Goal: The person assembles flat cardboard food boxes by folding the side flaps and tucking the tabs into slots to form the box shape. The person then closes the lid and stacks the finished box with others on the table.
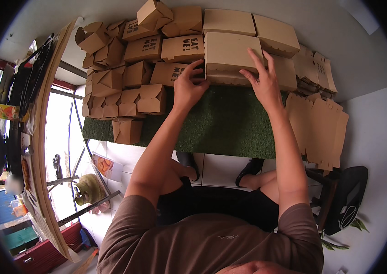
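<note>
A plain brown cardboard food box point(231, 51) with a scalloped front edge lies on top of another box at the far middle of the table. My left hand point(190, 86) is at its near left corner, fingers loosely bent and apart, close to a printed brown box point(168, 73). My right hand point(263, 80) rests over the right part of the lid, its fingers spread and its thumb near the front edge. Neither hand is visibly closed round anything. Any contact under the left fingers is hidden.
Folded takeaway boxes point(106, 82) are stacked at left on green artificial turf point(225, 118). More plain boxes point(275, 34) stand at the back. Flat unfolded cartons point(319, 128) lie at right. A black bag point(349, 196) and a gas cylinder point(89, 188) are below.
</note>
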{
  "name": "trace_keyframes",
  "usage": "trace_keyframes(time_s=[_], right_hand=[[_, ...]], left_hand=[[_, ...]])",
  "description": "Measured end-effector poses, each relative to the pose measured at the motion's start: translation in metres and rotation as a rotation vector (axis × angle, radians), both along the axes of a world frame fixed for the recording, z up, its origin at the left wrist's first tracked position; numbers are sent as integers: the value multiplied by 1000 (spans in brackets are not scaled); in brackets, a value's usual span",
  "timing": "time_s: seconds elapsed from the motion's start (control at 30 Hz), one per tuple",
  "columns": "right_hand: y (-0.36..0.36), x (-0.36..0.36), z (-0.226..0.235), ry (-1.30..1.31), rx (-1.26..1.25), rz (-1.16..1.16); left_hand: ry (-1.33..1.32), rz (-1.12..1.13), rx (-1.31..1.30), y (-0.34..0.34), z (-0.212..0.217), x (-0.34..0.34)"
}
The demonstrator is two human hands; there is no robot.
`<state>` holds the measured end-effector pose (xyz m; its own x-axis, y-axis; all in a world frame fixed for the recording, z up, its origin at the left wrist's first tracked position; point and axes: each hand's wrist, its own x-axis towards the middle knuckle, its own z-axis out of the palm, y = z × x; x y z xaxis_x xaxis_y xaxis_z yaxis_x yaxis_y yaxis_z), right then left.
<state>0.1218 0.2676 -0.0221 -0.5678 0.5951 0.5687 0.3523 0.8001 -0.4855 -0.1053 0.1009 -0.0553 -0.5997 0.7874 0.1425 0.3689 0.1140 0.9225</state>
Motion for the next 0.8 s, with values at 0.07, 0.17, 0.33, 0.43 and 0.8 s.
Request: trace_keyframes(time_s=[0.07, 0.17, 0.33, 0.43, 0.8], right_hand=[[-1, 0, 1, -7, -47, 8], [-3, -1, 2, -13, -39, 11], [-6, 1, 6, -6, -38, 33], [-9, 3, 8, -46, -86, 31], [1, 3, 7, -11, 20, 120]], left_hand=[[22, 8, -17, -1, 1, 2], [101, 9, -33, -1, 7, 10], [339, 11, -27, 0, 17, 26], [434, 40, -14, 3, 17, 29], [419, -13, 86, 9, 8, 14]])
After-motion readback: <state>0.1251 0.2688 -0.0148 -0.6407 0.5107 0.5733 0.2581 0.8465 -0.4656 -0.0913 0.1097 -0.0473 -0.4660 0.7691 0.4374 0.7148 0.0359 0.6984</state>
